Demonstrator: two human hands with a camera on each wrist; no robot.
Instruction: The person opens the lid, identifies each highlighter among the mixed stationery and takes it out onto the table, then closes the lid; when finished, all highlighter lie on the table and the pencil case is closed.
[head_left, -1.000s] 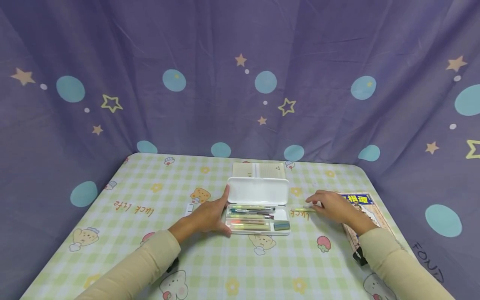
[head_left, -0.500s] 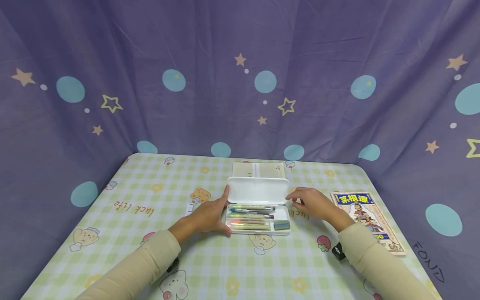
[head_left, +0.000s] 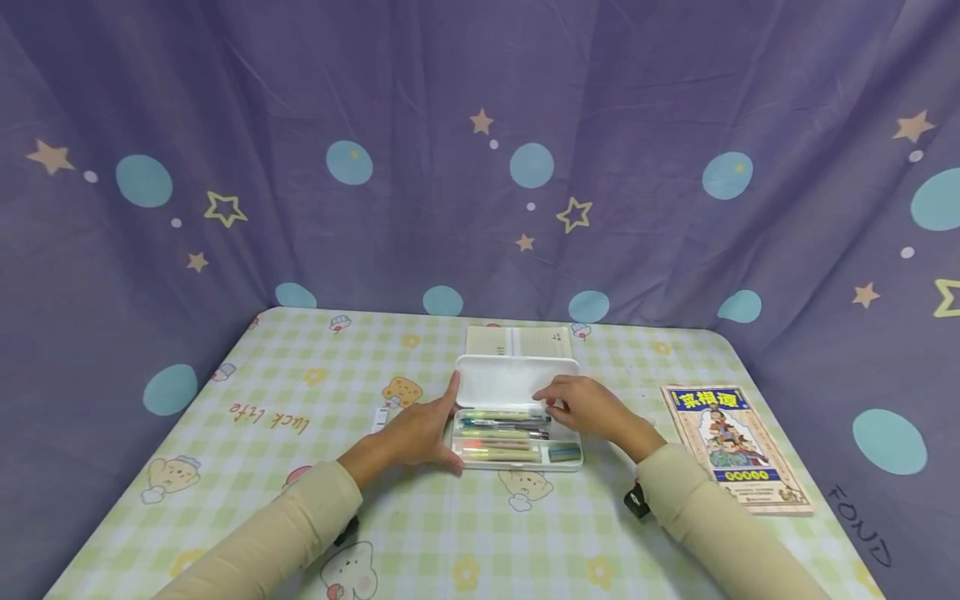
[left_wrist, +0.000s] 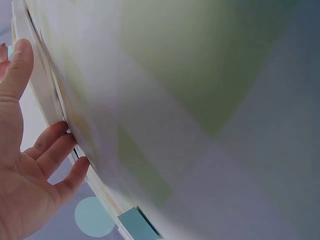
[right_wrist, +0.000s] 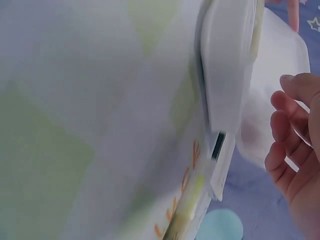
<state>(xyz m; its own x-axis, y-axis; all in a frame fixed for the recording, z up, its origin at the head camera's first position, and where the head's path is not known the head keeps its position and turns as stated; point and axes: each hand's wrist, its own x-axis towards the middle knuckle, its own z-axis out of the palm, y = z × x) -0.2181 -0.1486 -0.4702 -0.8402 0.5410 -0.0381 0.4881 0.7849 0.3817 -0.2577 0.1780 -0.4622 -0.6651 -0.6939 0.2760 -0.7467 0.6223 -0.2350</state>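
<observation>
Fingers of the right hand (head_left: 587,407) hang loosely bent above the right part of the white pencil case (head_left: 517,467), thumb a little apart from the index, with nothing in them that I can make out. The left hand (head_left: 422,429) is spread along the case's left end, thumb by the near corner, touching rather than clutching, presumably to steady it. The case sits mid-table, its lid (head_left: 491,383) raised towards the back; pens (head_left: 498,432) lie lengthwise inside, likely because they fit only that way, with a grey-blue block (head_left: 564,452) at the right end. Behind the lid, a notebook (head_left: 491,340) is partly covered; a comic-covered book (head_left: 727,442) lies well right, its lower left edge behind the sleeve. One blurred pale pen (right_wrist: 187,207), cut off at the right wrist view's bottom, seems to lie on the cloth.
</observation>
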